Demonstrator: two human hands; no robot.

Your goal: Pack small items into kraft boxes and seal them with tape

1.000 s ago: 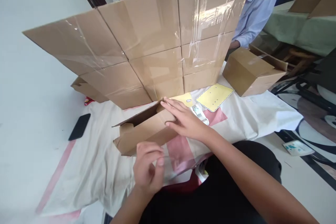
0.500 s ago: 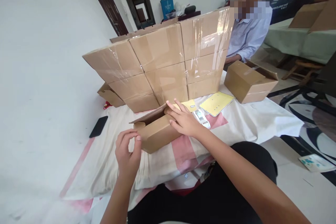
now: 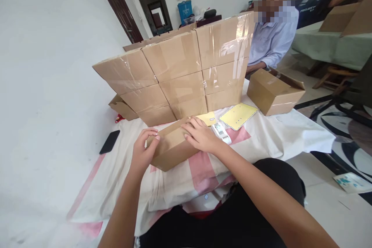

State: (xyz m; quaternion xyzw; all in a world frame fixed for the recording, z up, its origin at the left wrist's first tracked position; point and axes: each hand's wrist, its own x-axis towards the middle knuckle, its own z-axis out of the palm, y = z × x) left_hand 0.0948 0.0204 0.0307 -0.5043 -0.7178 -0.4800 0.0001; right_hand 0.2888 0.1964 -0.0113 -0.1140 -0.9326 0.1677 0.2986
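A small brown cardboard box (image 3: 176,149) lies lengthwise in front of me, its top flap (image 3: 169,135) down over the opening. At its left end, my left hand (image 3: 144,148) curls round the upper corner, with the thumb and fingertips at the flap's edge. My right hand (image 3: 202,135) rests on the right end of the top, fingers extended together over the flap and the thumb nearer the front edge. The box's right end is hidden beneath this hand. Just beyond it lies a white label roll or small white device (image 3: 221,133); I cannot tell which.
Behind the box stands a wall of taped cardboard boxes (image 3: 183,73). Yellow sheets (image 3: 238,116) lie on the cloth-covered table (image 3: 122,178), with a black phone (image 3: 109,142) at left. An open-flapped box (image 3: 274,91) stands at right, near a seated person (image 3: 274,38).
The box's raised top flap has come down over the opening. My left hand has moved right and up onto the box's corner; my right hand's spread fingers have lowered onto the top.
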